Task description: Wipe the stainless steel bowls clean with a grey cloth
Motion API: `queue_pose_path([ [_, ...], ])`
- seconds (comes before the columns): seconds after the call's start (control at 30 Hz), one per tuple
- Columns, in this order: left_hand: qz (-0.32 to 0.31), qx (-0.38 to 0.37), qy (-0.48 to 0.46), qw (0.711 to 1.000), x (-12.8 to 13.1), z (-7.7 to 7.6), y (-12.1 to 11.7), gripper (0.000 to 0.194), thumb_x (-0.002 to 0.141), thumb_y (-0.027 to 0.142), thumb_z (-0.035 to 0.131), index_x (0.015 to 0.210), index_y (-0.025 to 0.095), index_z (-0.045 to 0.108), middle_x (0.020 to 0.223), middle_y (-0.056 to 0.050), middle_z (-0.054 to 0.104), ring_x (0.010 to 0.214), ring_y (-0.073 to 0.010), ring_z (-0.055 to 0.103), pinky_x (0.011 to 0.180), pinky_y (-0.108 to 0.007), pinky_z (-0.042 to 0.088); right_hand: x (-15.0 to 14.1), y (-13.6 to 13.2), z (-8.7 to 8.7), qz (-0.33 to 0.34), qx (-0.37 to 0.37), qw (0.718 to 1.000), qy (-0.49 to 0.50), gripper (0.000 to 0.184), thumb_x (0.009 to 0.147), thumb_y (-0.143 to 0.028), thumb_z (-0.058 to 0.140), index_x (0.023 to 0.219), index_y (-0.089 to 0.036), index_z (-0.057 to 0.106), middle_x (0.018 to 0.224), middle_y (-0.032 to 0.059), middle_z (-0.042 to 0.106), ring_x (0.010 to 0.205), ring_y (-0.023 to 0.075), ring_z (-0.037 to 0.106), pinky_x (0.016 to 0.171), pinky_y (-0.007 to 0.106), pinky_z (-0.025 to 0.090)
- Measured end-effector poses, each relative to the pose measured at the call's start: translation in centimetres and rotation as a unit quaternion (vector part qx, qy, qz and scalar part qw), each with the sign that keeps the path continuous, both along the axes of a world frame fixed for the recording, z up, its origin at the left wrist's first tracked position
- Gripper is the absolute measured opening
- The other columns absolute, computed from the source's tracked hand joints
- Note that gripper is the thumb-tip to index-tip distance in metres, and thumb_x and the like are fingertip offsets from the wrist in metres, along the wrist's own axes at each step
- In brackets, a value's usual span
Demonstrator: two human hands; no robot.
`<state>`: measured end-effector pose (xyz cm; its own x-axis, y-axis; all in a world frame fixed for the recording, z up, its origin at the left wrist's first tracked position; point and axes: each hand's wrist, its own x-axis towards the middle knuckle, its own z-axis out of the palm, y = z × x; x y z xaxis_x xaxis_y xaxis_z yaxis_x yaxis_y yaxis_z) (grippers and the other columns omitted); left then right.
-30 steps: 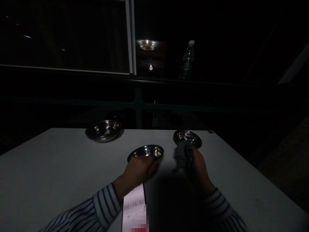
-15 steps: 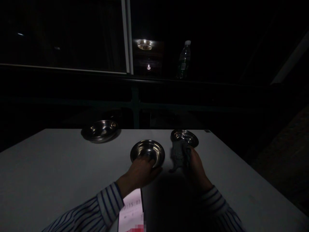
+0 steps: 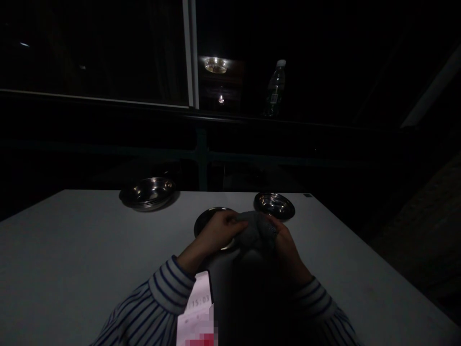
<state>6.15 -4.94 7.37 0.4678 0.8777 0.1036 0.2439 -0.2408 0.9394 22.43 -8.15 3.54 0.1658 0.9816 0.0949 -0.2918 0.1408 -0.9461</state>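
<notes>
A grey cloth (image 3: 254, 233) is bunched up between two hands, just to the right of the middle bowl (image 3: 202, 220). The left hand (image 3: 218, 231) reaches across the front of that bowl and hides much of it; its thumb and forefinger pinch the left edge of the cloth. The right hand (image 3: 288, 247), farther to the right of the middle bowl, grips the other side of the cloth; most of its fingers are lost behind the cloth and in shadow, so how they are set cannot be told. Whether the cloth or the left hand touches the middle bowl is also unclear.

Both arms wear striped sleeves (image 3: 171, 283). A phone (image 3: 196, 307) lies on the near side of the middle bowl, partly covered by the left sleeve, its lit screen showing "15:03". Beyond the middle bowl and to its left sits a stack of bowls (image 3: 147, 194); beyond it and to its right sits a single shiny bowl (image 3: 274, 205). All rest on a white table (image 3: 90, 259). Well behind the middle bowl, a capped bottle (image 3: 276, 91) stands upright in the dark.
</notes>
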Motion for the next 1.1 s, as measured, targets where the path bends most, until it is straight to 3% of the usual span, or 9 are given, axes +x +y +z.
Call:
queue_pose_path([
  [0.17, 0.058, 0.014, -0.025, 0.998, -1.0, 1.3, 0.4, 0.027, 0.070, 0.040, 0.055, 0.073, 0.013, 0.057, 0.058, 0.003, 0.052, 0.053, -0.0107, 0.049, 0.047, -0.022, 0.035, 0.6, -0.9, 2.1, 0.031, 0.033, 0.996, -0.080, 0.040, 0.078, -0.046, 0.049, 0.110, -0.023, 0.056, 0.112, 0.0049, 0.058, 0.100, 0.0178, 0.055, 0.082, 0.028, 0.043],
  [0.23, 0.054, -0.003, -0.040, 0.998, -1.6, 2.2, 0.3, 0.025, 0.070, 0.038, 0.056, 0.070, 0.013, 0.056, 0.057, 0.004, 0.050, 0.052, -0.0101, 0.048, 0.047, -0.021, 0.035, 0.5, -0.5, 3.4, 0.046, 0.046, 0.988, -0.139, 0.044, 0.074, -0.042, 0.057, 0.114, -0.023, 0.053, 0.107, 0.0052, 0.061, 0.093, 0.0177, 0.058, 0.077, 0.029, 0.045],
  [0.43, 0.098, -0.006, -0.080, 0.992, -3.7, 4.0, 0.6, 0.027, 0.074, 0.035, 0.052, 0.087, 0.012, 0.056, 0.066, 0.001, 0.056, 0.058, -0.0115, 0.053, 0.051, -0.023, 0.040, -0.6, 2.3, 7.1, -0.027, 0.089, 0.961, -0.259, 0.025, 0.069, -0.035, 0.062, 0.087, -0.018, 0.064, 0.083, 0.0035, 0.065, 0.077, 0.0159, 0.058, 0.067, 0.027, 0.044],
  [0.53, 0.126, 0.061, -0.041, 0.989, -4.5, 3.9, 0.7, 0.038, 0.076, 0.034, 0.049, 0.107, 0.012, 0.050, 0.074, -0.002, 0.060, 0.064, -0.0143, 0.056, 0.055, -0.027, 0.043, -1.3, 2.7, 8.3, -0.049, 0.101, 0.957, -0.266, 0.026, 0.069, -0.035, 0.062, 0.089, -0.018, 0.063, 0.081, 0.0021, 0.064, 0.073, 0.0150, 0.057, 0.065, 0.026, 0.043],
  [0.6, 0.149, 0.157, 0.007, 0.976, -5.0, 4.0, 0.4, 0.047, 0.076, 0.033, 0.050, 0.119, 0.015, 0.044, 0.095, -0.007, 0.060, 0.082, -0.0179, 0.058, 0.066, -0.031, 0.046, -1.9, 2.6, 8.8, -0.083, 0.115, 0.949, -0.282, 0.025, 0.070, -0.034, 0.060, 0.088, -0.018, 0.063, 0.082, 0.0020, 0.064, 0.074, 0.0154, 0.057, 0.066, 0.026, 0.042],
  [0.7, 0.093, 0.271, 0.062, 0.956, -5.5, 4.3, -0.4, 0.052, 0.074, 0.031, 0.054, 0.124, 0.023, 0.041, 0.123, -0.007, 0.049, 0.110, -0.0203, 0.046, 0.088, -0.036, 0.040, -2.5, 2.4, 9.0, -0.123, 0.124, 0.938, -0.301, 0.024, 0.071, -0.033, 0.058, 0.089, -0.018, 0.063, 0.082, 0.0019, 0.064, 0.074, 0.0159, 0.057, 0.065, 0.026, 0.042],
  [0.83, -0.041, 0.262, 0.117, 0.957, -5.6, 4.7, -1.5, 0.066, 0.066, 0.029, 0.063, 0.127, 0.028, 0.038, 0.133, -0.004, 0.042, 0.118, -0.0207, 0.041, 0.099, -0.038, 0.031, -2.8, 2.3, 8.8, -0.117, 0.125, 0.940, -0.295, 0.024, 0.072, -0.033, 0.057, 0.091, -0.018, 0.062, 0.085, 0.0030, 0.064, 0.074, 0.0167, 0.058, 0.066, 0.028, 0.044],
  [0.93, -0.050, 0.257, 0.125, 0.957, -5.0, 4.6, -1.8, 0.064, 0.069, 0.024, 0.061, 0.128, 0.027, 0.037, 0.133, -0.004, 0.043, 0.117, -0.0195, 0.043, 0.099, -0.036, 0.033, -3.0, 2.4, 8.7, -0.102, 0.114, 0.949, -0.277, 0.026, 0.071, -0.032, 0.058, 0.092, -0.018, 0.061, 0.087, 0.0036, 0.064, 0.076, 0.0164, 0.059, 0.065, 0.027, 0.045],
  [1.1, 0.003, 0.242, 0.106, 0.964, -4.4, 4.2, -1.6, 0.055, 0.073, 0.021, 0.054, 0.126, 0.024, 0.041, 0.126, -0.005, 0.051, 0.110, -0.0202, 0.050, 0.094, -0.037, 0.038, -3.9, 1.9, 8.8, -0.031, 0.100, 0.967, -0.232, 0.034, 0.074, -0.036, 0.056, 0.103, -0.017, 0.056, 0.080, 0.0035, 0.065, 0.068, 0.0142, 0.061, 0.057, 0.024, 0.047],
])
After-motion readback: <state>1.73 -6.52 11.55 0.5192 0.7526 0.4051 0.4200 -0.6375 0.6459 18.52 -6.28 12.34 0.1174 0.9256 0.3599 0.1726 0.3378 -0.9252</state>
